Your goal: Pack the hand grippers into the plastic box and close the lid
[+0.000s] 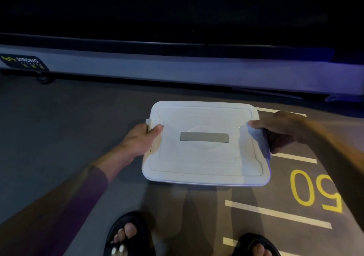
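Between your hands the plastic box (204, 157), lid (206, 117) on, hangs above the floor (59, 117); left hand (140, 139) and right hand (283, 129) each grip a side latch.

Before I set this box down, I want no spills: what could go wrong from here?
1. The left hand and right hand grip the plastic box only at its short ends; the side latches may not be locked, so the lid could lift.
2. The light is dim and the feet stand right below, so a dropped box could land on toes.
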`<state>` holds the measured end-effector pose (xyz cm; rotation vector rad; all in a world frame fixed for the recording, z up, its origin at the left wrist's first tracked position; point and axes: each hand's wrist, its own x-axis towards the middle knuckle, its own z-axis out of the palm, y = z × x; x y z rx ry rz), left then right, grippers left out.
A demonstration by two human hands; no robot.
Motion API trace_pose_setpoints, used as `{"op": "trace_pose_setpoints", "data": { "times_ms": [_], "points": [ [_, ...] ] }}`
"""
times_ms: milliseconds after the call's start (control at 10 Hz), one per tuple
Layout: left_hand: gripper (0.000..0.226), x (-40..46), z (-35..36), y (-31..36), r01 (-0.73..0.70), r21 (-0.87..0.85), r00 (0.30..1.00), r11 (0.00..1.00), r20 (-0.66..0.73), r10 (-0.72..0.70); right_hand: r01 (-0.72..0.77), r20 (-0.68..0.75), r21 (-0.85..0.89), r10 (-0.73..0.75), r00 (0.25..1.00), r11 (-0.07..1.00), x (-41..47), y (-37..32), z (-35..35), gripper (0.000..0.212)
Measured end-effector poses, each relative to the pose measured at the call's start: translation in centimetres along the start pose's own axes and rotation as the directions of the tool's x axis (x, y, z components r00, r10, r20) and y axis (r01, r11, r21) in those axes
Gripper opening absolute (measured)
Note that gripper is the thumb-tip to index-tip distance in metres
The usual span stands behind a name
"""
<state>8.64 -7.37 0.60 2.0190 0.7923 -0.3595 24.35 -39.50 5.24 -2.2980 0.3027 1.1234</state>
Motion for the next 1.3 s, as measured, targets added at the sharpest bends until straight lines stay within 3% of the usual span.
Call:
{"op": "trace_pose_setpoints", "data": {
  "times_ms": [100, 300, 400, 500, 600, 700, 800, 900, 1100, 1200, 1300],
  "points": [
    [0.048, -0.4, 0.9, 0.4, 0.003, 0.222, 0.993, 0.975, -0.114, 0.023, 0.007, -0.081, -0.064, -0.012, 0.997, 0.998, -0.2, -0.6, 0.5, 0.056],
    [0.039, -1.2, 2.3, 1.0, 0.002, 0.215, 0.984, 0.977, -0.175, 0.036, 0.016, -0.253, -0.390, -0.124, 0.959, 0.921, -0.4, -1.2, 2.1, 0.047],
    [0.035, -1.6, 2.4, 0.6, -0.081, 0.234, 0.962, 0.969, -0.235, 0.137, 0.035, -0.292, -0.391, -0.160, 0.943, 0.920, 0.4, -0.2, 2.2, 0.044],
    [0.033, -0.7, 2.0, 0.8, -0.131, 0.256, 0.954, 0.958, -0.228, 0.192, 0.111, -0.364, -0.443, -0.292, 0.884, 0.890, 1.3, 0.6, 2.6, 0.040],
    [0.040, 0.5, 2.0, 1.2, -0.184, 0.327, 0.950, 0.927, -0.184, 0.254, 0.308, -0.427, -0.606, -0.626, 0.652, 0.734, 2.4, 0.6, 3.6, 0.037],
    [0.060, 1.4, 2.4, 0.8, -0.400, 0.631, 0.827, 0.664, -0.064, 0.559, 0.465, -0.346, -0.607, -0.741, 0.576, 0.645, 3.9, 1.3, 4.8, 0.048],
    [0.063, 2.4, 2.7, 1.4, -0.561, 0.733, 0.707, 0.384, 0.183, 0.683, 0.536, -0.343, -0.534, -0.747, 0.569, 0.653, 5.1, 2.0, 5.4, 0.059],
    [0.066, 3.3, 3.4, 1.8, -0.562, 0.763, 0.707, 0.321, 0.240, 0.665, 0.566, -0.360, -0.500, -0.752, 0.552, 0.655, 5.5, 1.8, 5.5, 0.062],
    [0.069, 3.3, 3.5, 2.3, -0.527, 0.787, 0.730, 0.321, 0.226, 0.645, 0.586, -0.387, -0.390, -0.704, 0.596, 0.711, 5.1, 1.3, 4.9, 0.054],
    [0.070, 2.8, 2.7, 3.3, -0.529, 0.784, 0.774, 0.324, 0.290, 0.563, 0.547, -0.320, -0.425, -0.685, 0.655, 0.721, 4.2, 0.9, 4.5, 0.053],
    [0.070, 1.7, 1.0, 5.5, -0.536, 0.720, 0.830, 0.441, 0.354, 0.431, 0.551, -0.217, -0.370, -0.647, 0.731, 0.748, 1.8, -1.0, 2.6, 0.056]
  ]
}}
